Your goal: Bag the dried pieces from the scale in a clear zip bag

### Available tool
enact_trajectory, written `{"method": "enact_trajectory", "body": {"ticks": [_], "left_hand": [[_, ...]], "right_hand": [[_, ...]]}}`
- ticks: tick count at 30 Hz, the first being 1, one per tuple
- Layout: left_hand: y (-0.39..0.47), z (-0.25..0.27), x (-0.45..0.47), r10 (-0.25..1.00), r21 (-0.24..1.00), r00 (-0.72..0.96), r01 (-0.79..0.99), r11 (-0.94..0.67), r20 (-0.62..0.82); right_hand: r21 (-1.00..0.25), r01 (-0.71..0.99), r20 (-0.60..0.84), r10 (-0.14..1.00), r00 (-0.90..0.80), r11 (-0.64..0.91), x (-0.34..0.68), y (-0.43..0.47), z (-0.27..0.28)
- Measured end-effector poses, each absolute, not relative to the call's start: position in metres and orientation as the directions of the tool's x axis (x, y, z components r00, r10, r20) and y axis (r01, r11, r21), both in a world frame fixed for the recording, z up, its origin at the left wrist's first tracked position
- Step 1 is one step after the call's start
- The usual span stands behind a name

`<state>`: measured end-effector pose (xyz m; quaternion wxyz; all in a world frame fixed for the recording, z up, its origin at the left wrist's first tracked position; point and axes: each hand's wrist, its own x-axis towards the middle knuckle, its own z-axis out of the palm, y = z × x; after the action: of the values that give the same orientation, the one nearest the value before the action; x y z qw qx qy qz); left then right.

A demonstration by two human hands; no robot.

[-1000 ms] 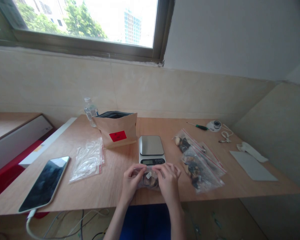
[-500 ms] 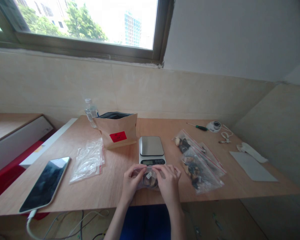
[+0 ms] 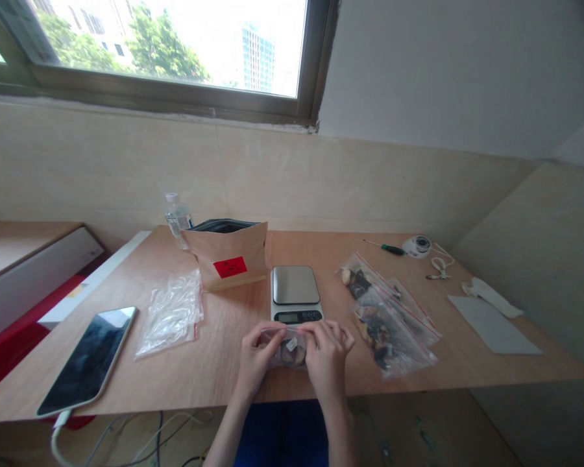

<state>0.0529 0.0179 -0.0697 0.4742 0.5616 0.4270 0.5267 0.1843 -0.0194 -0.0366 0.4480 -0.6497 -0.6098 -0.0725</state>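
Note:
Both of my hands hold a small clear zip bag (image 3: 291,351) with dark pieces inside, at the near edge of the wooden table (image 3: 214,363). My left hand (image 3: 255,359) pinches the bag's left side and my right hand (image 3: 327,359) pinches its top right edge. Just behind the bag stands a small digital kitchen scale (image 3: 295,293) with a bare steel plate. To the right of my right hand lie filled zip bags (image 3: 387,318) with red seal strips.
A brown paper pouch (image 3: 228,255) with a red label stands open behind the scale, a water bottle (image 3: 177,218) beside it. A pile of unfilled clear bags (image 3: 172,312) and a phone (image 3: 88,359) lie left. A screwdriver (image 3: 384,246), small white device (image 3: 417,244) and grey sheet (image 3: 494,316) lie right.
My right hand has slid a little left along the bag's top edge, closing toward the left hand. Everything else on the table is unchanged.

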Motion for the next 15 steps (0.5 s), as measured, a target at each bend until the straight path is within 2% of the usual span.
{"method": "enact_trajectory", "body": {"ticks": [11, 15], "left_hand": [[0.018, -0.072, 0.054, 0.985, 0.988, 0.085, -0.049, -0.145, 0.149], [0.018, -0.072, 0.054, 0.989, 0.990, 0.069, -0.064, -0.129, 0.133]], "right_hand": [[-0.545, 0.829, 0.562, 0.787, 0.253, 0.123, 0.191, -0.018, -0.040], [-0.626, 0.773, 0.561, 0.747, 0.358, 0.100, 0.201, -0.015, -0.045]]}}
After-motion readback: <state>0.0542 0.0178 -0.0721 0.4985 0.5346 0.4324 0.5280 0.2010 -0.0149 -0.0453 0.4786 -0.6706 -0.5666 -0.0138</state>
